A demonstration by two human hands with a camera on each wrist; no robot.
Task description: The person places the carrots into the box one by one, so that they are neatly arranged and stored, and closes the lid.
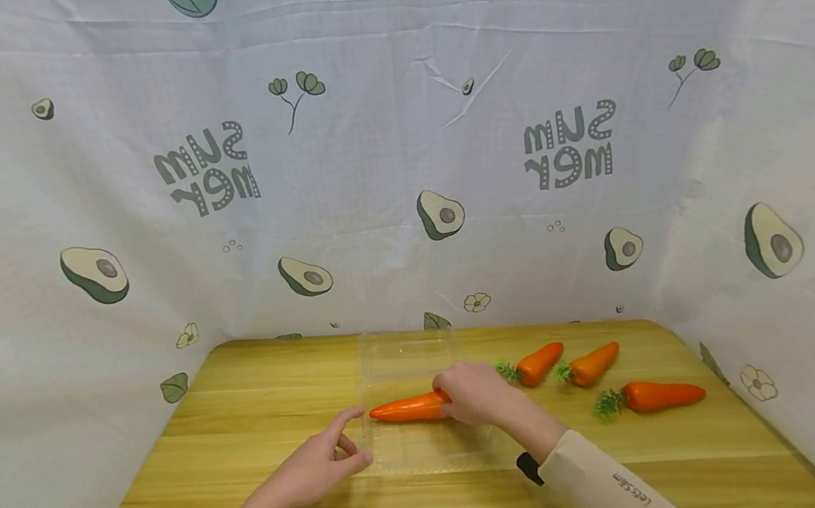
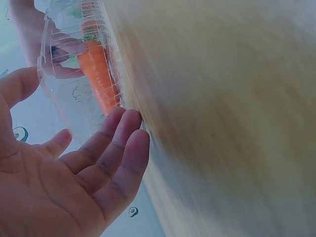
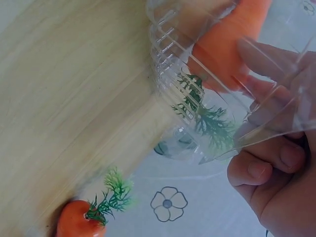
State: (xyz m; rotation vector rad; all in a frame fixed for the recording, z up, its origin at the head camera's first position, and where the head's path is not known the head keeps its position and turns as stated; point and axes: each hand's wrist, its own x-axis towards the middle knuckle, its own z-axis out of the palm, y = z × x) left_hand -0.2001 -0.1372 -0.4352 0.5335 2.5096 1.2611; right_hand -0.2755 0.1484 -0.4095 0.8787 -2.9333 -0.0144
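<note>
A toy carrot [image 1: 408, 409] lies lengthwise over the base of a clear plastic box [image 1: 419, 456], its tip pointing left. My right hand [image 1: 474, 393] reaches into the box and pinches the carrot's thick end. The right wrist view shows the green leafy top [image 3: 217, 126] of this carrot through the see-through wall. Beside the box's left wall is my left hand [image 1: 318, 465], thumb and fingers spread apart, fingertips right at the plastic. In the left wrist view its palm faces the box and holds nothing.
Three more toy carrots lie right of the box: one [image 1: 541, 363] near its back corner, another [image 1: 595, 364] beside it, a third [image 1: 663, 395] farther right. The box's lid [image 1: 407, 353] stands open at the back. A printed curtain [image 1: 367, 166] surrounds the wooden table [image 1: 259, 405].
</note>
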